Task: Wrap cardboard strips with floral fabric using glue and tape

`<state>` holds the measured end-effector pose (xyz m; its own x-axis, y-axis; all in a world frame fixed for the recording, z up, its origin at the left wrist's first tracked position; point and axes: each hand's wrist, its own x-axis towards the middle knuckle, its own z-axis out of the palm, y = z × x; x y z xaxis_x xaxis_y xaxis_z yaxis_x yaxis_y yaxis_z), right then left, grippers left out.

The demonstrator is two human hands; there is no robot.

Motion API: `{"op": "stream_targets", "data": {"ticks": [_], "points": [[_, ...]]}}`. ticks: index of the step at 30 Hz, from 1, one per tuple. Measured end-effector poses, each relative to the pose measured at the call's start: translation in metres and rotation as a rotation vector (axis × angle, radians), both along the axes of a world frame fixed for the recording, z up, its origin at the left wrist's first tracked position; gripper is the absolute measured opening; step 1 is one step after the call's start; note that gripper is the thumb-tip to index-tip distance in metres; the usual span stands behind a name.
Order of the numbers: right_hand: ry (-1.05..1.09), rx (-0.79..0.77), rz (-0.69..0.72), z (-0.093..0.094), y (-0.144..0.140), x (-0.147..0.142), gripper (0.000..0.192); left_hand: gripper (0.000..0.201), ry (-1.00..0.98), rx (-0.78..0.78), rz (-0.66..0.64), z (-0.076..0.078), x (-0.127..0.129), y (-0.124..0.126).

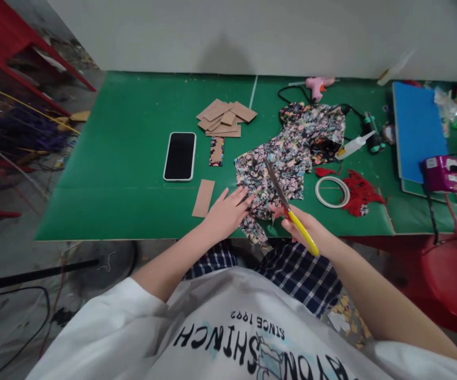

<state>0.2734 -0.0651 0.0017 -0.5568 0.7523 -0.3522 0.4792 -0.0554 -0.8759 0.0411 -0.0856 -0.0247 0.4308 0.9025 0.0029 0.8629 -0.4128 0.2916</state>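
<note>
My right hand grips scissors with yellow and red handles; the blades lie across a patterned fabric piece on the green table. My left hand rests flat on the near left edge of that fabric, fingers spread, pressing it down. A single brown cardboard strip lies just left of my left hand.
A black phone lies left of centre, with a pile of cardboard pieces and a fabric-covered strip behind. To the right are a tape ring, red tassels, glue bottle, pink glue gun, blue board.
</note>
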Motion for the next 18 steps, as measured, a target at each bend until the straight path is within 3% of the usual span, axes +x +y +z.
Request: {"op": "stream_targets", "data": {"ticks": [3, 7, 12, 18], "points": [[-0.183, 0.095, -0.075, -0.004, 0.020, -0.012, 0.037, 0.046, 0.134, -0.001, -0.042, 0.000, -0.013, 0.015], [-0.557, 0.273, -0.006, 0.001, 0.044, -0.021, 0.039, 0.054, 0.220, -0.038, -0.057, 0.005, -0.033, 0.031], [-0.850, 0.413, 0.054, 0.009, 0.065, -0.020, 0.046, 0.060, 0.251, -0.046, -0.055, 0.009, -0.038, 0.038], [-0.905, 0.483, 0.034, 0.004, 0.079, -0.016, 0.051, 0.064, 0.253, -0.063, -0.084, 0.008, -0.044, 0.059]]}}
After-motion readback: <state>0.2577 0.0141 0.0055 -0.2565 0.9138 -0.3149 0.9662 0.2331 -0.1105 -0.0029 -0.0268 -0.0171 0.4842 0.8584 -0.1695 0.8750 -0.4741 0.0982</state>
